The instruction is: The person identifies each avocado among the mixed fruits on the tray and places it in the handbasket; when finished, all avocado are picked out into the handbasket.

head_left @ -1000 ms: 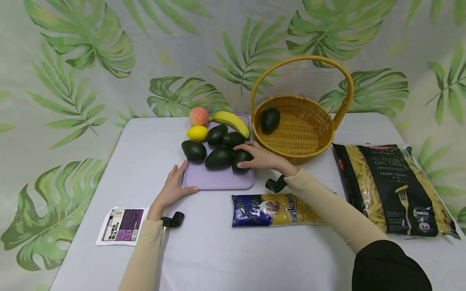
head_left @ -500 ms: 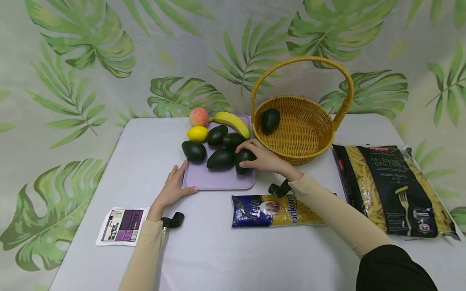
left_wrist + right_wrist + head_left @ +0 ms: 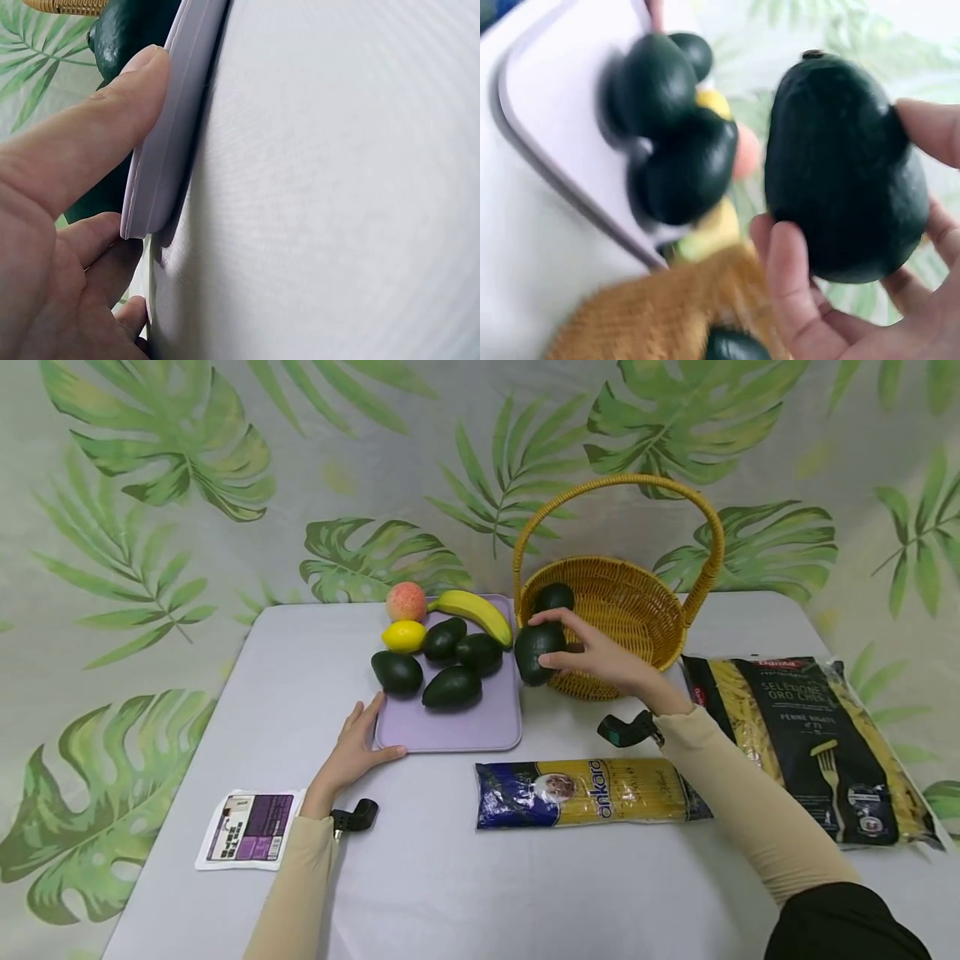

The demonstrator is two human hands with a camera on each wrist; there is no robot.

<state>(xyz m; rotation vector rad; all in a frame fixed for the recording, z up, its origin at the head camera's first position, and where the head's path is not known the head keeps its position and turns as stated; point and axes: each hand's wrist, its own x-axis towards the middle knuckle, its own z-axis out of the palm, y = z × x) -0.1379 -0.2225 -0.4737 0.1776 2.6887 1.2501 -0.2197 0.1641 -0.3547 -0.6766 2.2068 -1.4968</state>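
Note:
My right hand grips a dark green avocado between thumb and fingers, above the left front rim of the wicker basket. The right wrist view shows this avocado close up, fingers around its sides. Another avocado lies in the basket, partly hidden behind the held one. My left hand rests at the near left corner of the lilac tray, fingers spread; its thumb lies along the rim. Several avocados sit on the tray with a banana, a lemon and a peach.
A blue and yellow pasta pack lies in front of the tray and basket. The big penne bag is at the right, partly behind my right forearm. At the left lies a white and purple packet. The basket's tall handle arches over it.
My right hand has lifted the avocado from the tray's right side and carried it right and away from me to the basket's rim. My left hand has stayed at the tray corner.

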